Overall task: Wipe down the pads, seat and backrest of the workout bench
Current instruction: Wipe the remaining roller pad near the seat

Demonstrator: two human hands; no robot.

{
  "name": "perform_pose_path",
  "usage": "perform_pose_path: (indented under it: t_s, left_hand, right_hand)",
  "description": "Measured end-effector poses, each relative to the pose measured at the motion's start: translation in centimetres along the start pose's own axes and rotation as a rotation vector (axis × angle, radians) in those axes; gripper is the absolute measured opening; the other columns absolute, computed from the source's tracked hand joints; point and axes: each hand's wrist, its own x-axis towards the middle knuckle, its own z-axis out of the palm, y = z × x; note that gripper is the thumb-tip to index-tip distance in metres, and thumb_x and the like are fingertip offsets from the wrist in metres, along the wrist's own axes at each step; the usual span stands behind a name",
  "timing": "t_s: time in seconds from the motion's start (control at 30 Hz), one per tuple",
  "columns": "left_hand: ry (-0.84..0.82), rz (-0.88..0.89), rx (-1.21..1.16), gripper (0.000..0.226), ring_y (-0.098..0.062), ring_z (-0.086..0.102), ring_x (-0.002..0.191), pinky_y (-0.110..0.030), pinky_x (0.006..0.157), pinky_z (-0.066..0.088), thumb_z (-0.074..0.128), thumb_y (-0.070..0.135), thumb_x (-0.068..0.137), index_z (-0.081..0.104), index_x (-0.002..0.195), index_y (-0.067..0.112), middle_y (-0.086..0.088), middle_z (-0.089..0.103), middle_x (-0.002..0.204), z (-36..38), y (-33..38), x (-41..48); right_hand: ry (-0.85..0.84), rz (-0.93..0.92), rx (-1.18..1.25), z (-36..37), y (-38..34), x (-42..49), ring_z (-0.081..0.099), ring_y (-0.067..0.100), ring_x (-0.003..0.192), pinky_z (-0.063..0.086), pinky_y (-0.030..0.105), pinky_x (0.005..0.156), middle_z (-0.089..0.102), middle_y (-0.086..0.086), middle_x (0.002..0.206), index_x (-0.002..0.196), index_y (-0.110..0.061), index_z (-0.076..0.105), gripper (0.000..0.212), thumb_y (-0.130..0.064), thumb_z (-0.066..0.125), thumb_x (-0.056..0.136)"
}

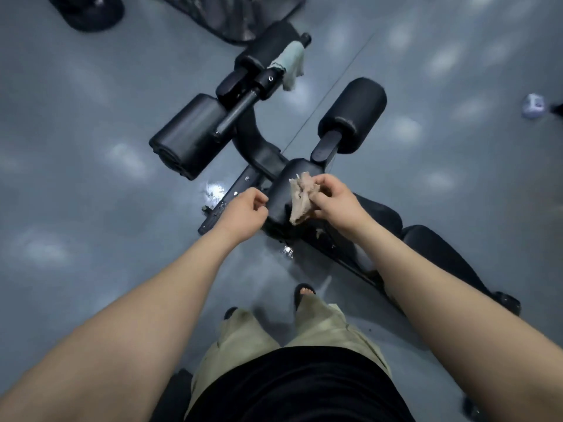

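A black workout bench lies on the grey floor below me. Its small pad [281,190] is in the middle, with a roller pad [189,137] to the left and another roller pad [355,112] to the right. The seat [380,214] and backrest [441,254] run off to the lower right. My right hand [330,201] pinches a crumpled beige cloth [300,197] over the small pad. My left hand [246,210] hovers just left of that pad with its fingers curled, holding nothing.
A pale green rag [291,63] hangs on the bench's far bar beside a further pad [269,44]. Dark equipment [91,12] stands at the top left. A small white object [533,105] lies on the floor at right. My sandalled feet [304,292] stand beside the frame.
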Motion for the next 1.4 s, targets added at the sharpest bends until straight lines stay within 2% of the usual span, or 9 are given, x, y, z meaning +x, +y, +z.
perform_pose_path:
  t_s: [0.1,0.23,0.33,0.53,0.77,0.9,1.07,1.23,1.4]
  left_hand:
    - [0.074,0.174,-0.169,0.009,-0.008,0.059,0.07,-0.039,0.076,0.056,0.062,0.025,0.086,0.06,0.083,0.034,0.017,0.063,0.074,-0.8,2.7,-0.5]
    - [0.05,0.371,-0.18,0.02,-0.001,0.063,0.081,-0.018,0.078,0.051,0.077,0.042,0.083,0.066,0.094,0.029,0.012,0.068,0.089,-1.8,6.8,-0.9]
    - [0.059,0.41,-0.048,0.019,-0.009,0.064,0.082,-0.023,0.074,0.05,0.076,0.041,0.083,0.066,0.093,0.028,0.008,0.07,0.09,-1.8,9.0,0.1]
    - [0.143,0.252,-0.23,0.01,-0.01,0.061,0.078,-0.034,0.081,0.052,0.06,0.023,0.088,0.068,0.083,0.023,0.007,0.068,0.078,-0.5,15.5,3.2]
    - [0.174,0.121,-0.244,0.027,-0.008,0.052,0.076,-0.009,0.054,0.039,0.034,0.012,0.098,0.055,0.081,0.016,0.004,0.055,0.083,3.4,25.7,7.3]
    - [0.154,0.059,-0.272,0.02,-0.018,0.066,0.087,-0.029,0.077,0.053,0.048,0.029,0.101,0.062,0.09,0.021,-0.001,0.069,0.092,5.9,29.1,9.7]
    - [0.222,0.015,-0.257,0.028,-0.015,0.056,0.063,-0.023,0.054,0.044,0.061,0.038,0.096,0.063,0.082,0.014,0.001,0.063,0.073,8.3,31.3,12.0]
    - [0.222,-0.017,-0.16,0.021,-0.016,0.064,0.082,-0.029,0.066,0.048,0.058,0.043,0.096,0.062,0.1,0.022,0.003,0.067,0.09,8.8,33.5,13.4]
    - [0.088,0.007,-0.301,0.026,-0.026,0.067,0.077,-0.044,0.071,0.056,0.052,0.021,0.095,0.056,0.112,0.04,-0.011,0.072,0.097,8.1,34.5,14.6]
  right_hand:
    - [0.039,0.054,0.171,0.0,-2.1,0.0,0.064,0.019,0.079,0.054,0.061,0.091,0.065,0.008,0.094,0.1,-0.015,0.061,0.014,-0.005,0.052,0.1]
    - [0.114,0.02,0.245,-1.2,-4.5,0.5,0.067,0.022,0.083,0.054,0.056,0.093,0.069,0.007,0.092,0.095,-0.014,0.061,0.005,-0.014,0.059,0.1]
    - [0.143,-0.019,0.156,-3.0,-5.4,1.4,0.07,0.016,0.081,0.059,0.044,0.086,0.072,0.003,0.087,0.09,-0.013,0.061,0.018,-0.029,0.064,0.098]
    - [0.198,-0.044,-0.098,-10.1,-6.2,4.3,0.063,0.013,0.062,0.052,0.027,0.059,0.065,0.007,0.072,0.082,-0.01,0.057,0.036,-0.042,0.056,0.1]
    - [0.079,-0.141,-0.046,-19.3,-6.2,7.7,0.059,0.012,0.08,0.052,0.032,0.075,0.06,0.0,0.092,0.102,-0.01,0.06,0.035,-0.044,0.053,0.101]
    - [-0.084,-0.177,-0.002,-22.3,-6.7,9.4,0.063,0.011,0.099,0.054,0.032,0.086,0.064,-0.009,0.107,0.12,-0.03,0.056,0.035,-0.055,0.058,0.096]
    - [-0.045,-0.07,-0.07,-24.9,-6.0,11.8,0.06,0.01,0.086,0.051,0.031,0.085,0.06,-0.007,0.102,0.137,-0.026,0.039,0.05,-0.05,0.057,0.097]
    - [-0.039,-0.132,-0.009,-26.6,-5.5,13.6,0.058,0.009,0.102,0.05,0.035,0.097,0.061,-0.008,0.11,0.122,-0.023,0.057,0.029,-0.038,0.059,0.098]
    - [-0.215,-0.21,0.044,-27.1,-5.8,14.6,0.062,0.012,0.081,0.052,0.048,0.088,0.07,-0.005,0.087,0.094,-0.021,0.07,0.028,-0.048,0.067,0.087]
